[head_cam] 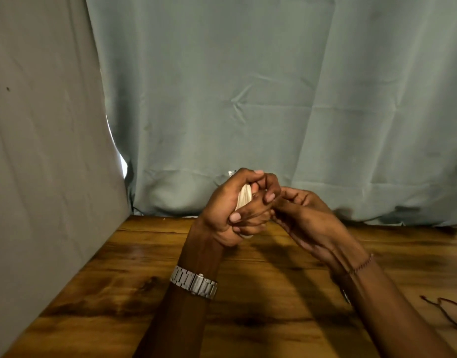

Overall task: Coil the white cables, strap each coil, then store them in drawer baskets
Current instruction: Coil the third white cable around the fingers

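A bundle of coiled white cable (244,197) is clasped in my left hand (231,210), raised above the far part of the wooden table (119,293). Only a strip of the coil shows between the fingers, plus a bit below the palm. My right hand (307,218) meets the left from the right, its fingers interlocked with the left fingers around the coil. A small metallic cable end (231,172) pokes out above the left hand. No strap can be made out.
A grey-green cloth (273,99) hangs behind the table and a grey cloth panel (41,151) walls the left side. Thin dark red cords (446,308) lie on the table at the right edge. A metal watch (193,282) is on my left wrist.
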`<action>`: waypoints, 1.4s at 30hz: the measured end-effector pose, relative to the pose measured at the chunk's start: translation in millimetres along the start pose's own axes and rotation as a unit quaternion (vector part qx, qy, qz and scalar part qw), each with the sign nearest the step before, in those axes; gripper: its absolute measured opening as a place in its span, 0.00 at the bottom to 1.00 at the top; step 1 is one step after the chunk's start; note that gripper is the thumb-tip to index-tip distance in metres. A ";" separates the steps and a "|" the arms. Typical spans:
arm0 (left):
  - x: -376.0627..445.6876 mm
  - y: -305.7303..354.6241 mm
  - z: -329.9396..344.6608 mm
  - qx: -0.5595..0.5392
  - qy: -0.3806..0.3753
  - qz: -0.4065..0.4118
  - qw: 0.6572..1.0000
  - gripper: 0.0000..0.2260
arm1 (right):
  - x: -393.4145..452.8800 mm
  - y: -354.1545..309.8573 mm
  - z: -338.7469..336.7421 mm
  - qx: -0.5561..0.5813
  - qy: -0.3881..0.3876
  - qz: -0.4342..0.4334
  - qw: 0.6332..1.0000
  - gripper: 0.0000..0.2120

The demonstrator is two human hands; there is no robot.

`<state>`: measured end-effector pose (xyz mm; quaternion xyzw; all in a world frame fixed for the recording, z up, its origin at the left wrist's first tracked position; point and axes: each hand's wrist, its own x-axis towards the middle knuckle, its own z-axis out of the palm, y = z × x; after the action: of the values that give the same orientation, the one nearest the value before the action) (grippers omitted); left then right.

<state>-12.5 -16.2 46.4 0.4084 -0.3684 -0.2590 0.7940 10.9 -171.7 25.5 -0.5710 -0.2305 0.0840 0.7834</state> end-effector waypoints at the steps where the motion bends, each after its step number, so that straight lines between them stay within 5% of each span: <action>1: 0.6 -1.3 -0.3 0.000 -0.006 0.001 1.000 0.17 | -3.4 5.4 5.9 0.014 0.020 -0.008 1.000 0.06; 4: -0.9 -3.8 -2.2 0.001 -0.030 0.013 0.999 0.16 | -13.1 15.8 24.9 0.071 0.043 -0.011 0.997 0.10; 10: -9.8 -1.7 -9.9 -0.013 -0.097 0.054 0.994 0.16 | -23.9 15.0 37.2 0.108 -0.030 0.011 0.994 0.23; 18: -1.0 -16.1 -17.7 0.032 -0.100 0.069 0.992 0.19 | -17.0 19.9 31.8 0.158 0.043 0.005 0.986 0.18; 24: 0.1 -24.1 -33.6 0.085 -0.089 0.063 0.990 0.23 | -20.1 26.7 37.2 0.063 0.132 -0.062 0.987 0.16; 31: -5.3 -18.8 -48.7 0.131 0.002 0.089 0.987 0.21 | -18.7 28.0 38.5 -0.076 0.202 -0.217 0.952 0.16; 36: -5.7 -23.0 -49.6 0.164 0.146 0.061 0.974 0.22 | -10.6 38.5 28.3 -0.131 0.210 -0.240 0.939 0.16; 42: -2.5 -39.2 -56.5 0.105 0.345 0.084 0.929 0.11 | -2.4 60.9 0.5 -0.288 0.249 -0.257 0.888 0.20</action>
<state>26.7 -9.4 -9.7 0.5213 -0.1299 0.0057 0.8434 16.6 -151.8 -31.8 -0.6947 -0.1803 -0.3351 0.6104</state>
